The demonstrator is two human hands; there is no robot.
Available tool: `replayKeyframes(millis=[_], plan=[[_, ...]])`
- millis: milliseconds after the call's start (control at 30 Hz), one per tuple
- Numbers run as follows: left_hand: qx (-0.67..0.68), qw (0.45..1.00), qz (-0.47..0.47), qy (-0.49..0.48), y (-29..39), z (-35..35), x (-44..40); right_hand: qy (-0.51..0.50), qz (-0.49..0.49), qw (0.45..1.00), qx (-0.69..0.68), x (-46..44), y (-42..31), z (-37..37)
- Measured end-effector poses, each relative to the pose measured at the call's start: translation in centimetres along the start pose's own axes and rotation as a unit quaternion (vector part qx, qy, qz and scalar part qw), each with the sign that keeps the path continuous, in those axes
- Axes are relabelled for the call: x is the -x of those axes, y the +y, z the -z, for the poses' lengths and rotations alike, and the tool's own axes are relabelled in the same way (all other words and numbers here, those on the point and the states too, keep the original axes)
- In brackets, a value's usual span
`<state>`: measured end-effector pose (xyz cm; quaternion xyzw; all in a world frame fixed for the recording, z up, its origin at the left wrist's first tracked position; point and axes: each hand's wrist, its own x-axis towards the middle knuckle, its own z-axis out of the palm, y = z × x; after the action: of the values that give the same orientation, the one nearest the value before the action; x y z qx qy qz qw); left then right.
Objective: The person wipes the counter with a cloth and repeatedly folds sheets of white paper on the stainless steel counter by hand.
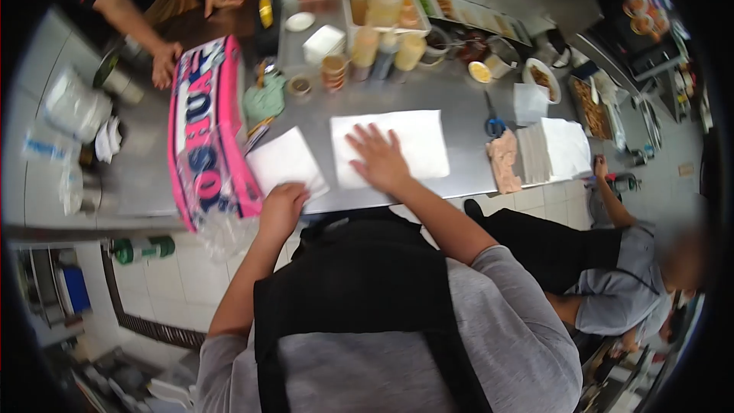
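"Black apron (352, 291) is closest to us! What are the hands doing?"

"Right hand (378, 157) is flat, fingers spread wide, on the right sheet (427, 145). Left hand (284, 205) is curled at the near edge of the left sheet (287, 159), but I can't tell if it's pinching it"

"What could go wrong?"

"If the right hand rubs sideways, its sheet could slip or crinkle. If the left hand tugs, its sheet could bend. If the other person's hand (164, 65) bumps the pink bag (202, 134), left of the left hand, the bag could land on that sheet"

"Can you count?"

"Two white sheets, one pink bag, one green cloth (266, 98) past the left hand. Right of the right hand: one pair of scissors (495, 127), one peach cloth (504, 160)"
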<state>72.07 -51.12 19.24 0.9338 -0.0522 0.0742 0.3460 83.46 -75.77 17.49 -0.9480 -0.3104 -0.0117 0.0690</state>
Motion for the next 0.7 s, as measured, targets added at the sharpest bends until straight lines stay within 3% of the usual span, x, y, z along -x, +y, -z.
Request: replayKeyframes(millis=[133,333,400,433,500,600,700], plan=[[0.051,0.997,-0.05,0.016,-1.5,-0.3,-0.2,0.02,-0.002,1.0,0.0,0.1,-0.1,-0.2],[0.091,0.996,0.001,0.008,-0.2,1.3,-0.4,0.065,-0.02,0.995,-0.076,0.0,-2.6,2.3],[0.087,0.995,-0.044,0.032,0.5,2.3,-0.4,0.067,0.111,0.986,-0.102,-0.2,-5.4,4.7],[0.084,0.991,-0.086,0.06,1.1,2.8,-0.5,0.071,0.103,0.987,-0.101,-0.3,-6.3,4.9],[0.058,0.992,-0.086,0.067,3.6,4.4,-0.7,0.132,0.15,0.961,-0.19,-0.6,-7.3,5.5],[0.005,0.997,-0.066,0.049,5.3,5.6,-0.5,0.103,0.138,0.949,-0.265,1.1,-7.7,9.5],[0.043,0.997,-0.042,0.039,5.2,6.9,-0.8,0.075,0.05,0.918,-0.386,4.7,-5.2,14.4]])
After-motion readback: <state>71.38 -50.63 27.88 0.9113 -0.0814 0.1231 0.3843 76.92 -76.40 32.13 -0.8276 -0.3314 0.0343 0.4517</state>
